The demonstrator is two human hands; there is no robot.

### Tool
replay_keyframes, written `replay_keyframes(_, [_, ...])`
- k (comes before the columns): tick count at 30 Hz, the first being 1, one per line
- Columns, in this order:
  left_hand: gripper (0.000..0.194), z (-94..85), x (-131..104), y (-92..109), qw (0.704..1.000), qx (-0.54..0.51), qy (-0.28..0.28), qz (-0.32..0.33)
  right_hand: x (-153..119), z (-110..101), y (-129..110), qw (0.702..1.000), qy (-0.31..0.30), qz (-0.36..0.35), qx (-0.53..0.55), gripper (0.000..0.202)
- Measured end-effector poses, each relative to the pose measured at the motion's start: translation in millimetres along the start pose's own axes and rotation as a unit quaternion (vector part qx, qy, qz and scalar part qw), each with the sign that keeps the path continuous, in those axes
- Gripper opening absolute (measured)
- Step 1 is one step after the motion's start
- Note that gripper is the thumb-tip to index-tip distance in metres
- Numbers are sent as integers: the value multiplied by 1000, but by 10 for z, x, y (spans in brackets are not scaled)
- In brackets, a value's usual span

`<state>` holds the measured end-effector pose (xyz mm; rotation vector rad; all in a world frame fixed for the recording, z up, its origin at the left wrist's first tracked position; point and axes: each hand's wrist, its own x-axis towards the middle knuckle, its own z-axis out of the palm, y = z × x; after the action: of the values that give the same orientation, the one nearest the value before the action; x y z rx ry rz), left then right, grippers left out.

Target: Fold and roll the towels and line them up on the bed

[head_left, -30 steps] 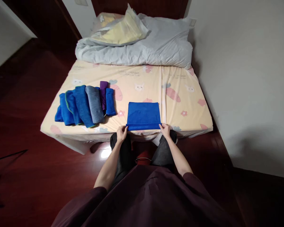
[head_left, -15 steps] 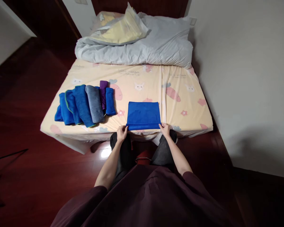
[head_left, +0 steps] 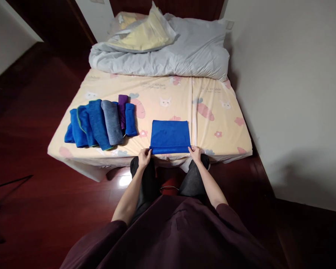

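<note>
A blue towel (head_left: 170, 133) lies flat on the bed, with a narrow strip folded over along its near edge. My left hand (head_left: 144, 157) pinches the near left corner of that strip. At the opposite corner my right hand (head_left: 195, 154) is closed on the fold in the same way. To the left of the towel sits a row of rolled towels: several blue ones (head_left: 98, 123), a grey one (head_left: 112, 122) and a purple one (head_left: 123, 112). The blue roll (head_left: 131, 119) at the right end of the row is nearest to my left hand.
The bed (head_left: 224, 130) has a yellow sheet with carrot and rabbit prints. A grey-white quilt (head_left: 198, 46) is bunched at its far end, under a yellow pillow (head_left: 145, 35) in a translucent cover. A pale wall (head_left: 291, 93) stands to the right. A thin black stand (head_left: 11, 182) is at the lower left.
</note>
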<state>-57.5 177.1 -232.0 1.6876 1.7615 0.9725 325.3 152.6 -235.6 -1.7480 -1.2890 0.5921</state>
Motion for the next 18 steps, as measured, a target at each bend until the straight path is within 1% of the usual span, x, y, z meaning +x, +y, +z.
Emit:
replay_keyframes(3, [29,4,3,-4,1000,-12,6,-14,-15,-1,-23,1000,5,3,-3,35])
replay_keyframes(5, [30,-1,-1,1,1000,-22,12,-11,-46,-12,-57,1000,14,-12,-6,36])
replay_keyframes(7, [33,-19,-15,12,999,-26,35,10,-95,-41,-107,998,32,-45,-16,39])
replay_keyframes(9, [35,-45,-44,28,996,-29,67,40,-157,-88,-170,993,52,-95,-36,37])
replay_keyframes(11, [33,-74,-82,48,993,-33,79,80,-221,-147,-235,985,49,-153,-60,33])
replay_keyframes(12, [32,-85,-101,61,992,-34,69,104,-248,-176,-265,980,34,-181,-70,32])
replay_keyframes(14, [33,-95,-129,87,988,-28,21,149,-289,-225,-314,970,-19,-224,-88,33])
replay_keyframes(16, [37,-86,-135,112,983,-9,-47,178,-305,-254,-346,961,-77,-244,-107,35])
replay_keyframes(18, [42,-62,-118,128,976,19,-110,186,-297,-260,-360,953,-125,-245,-123,39])
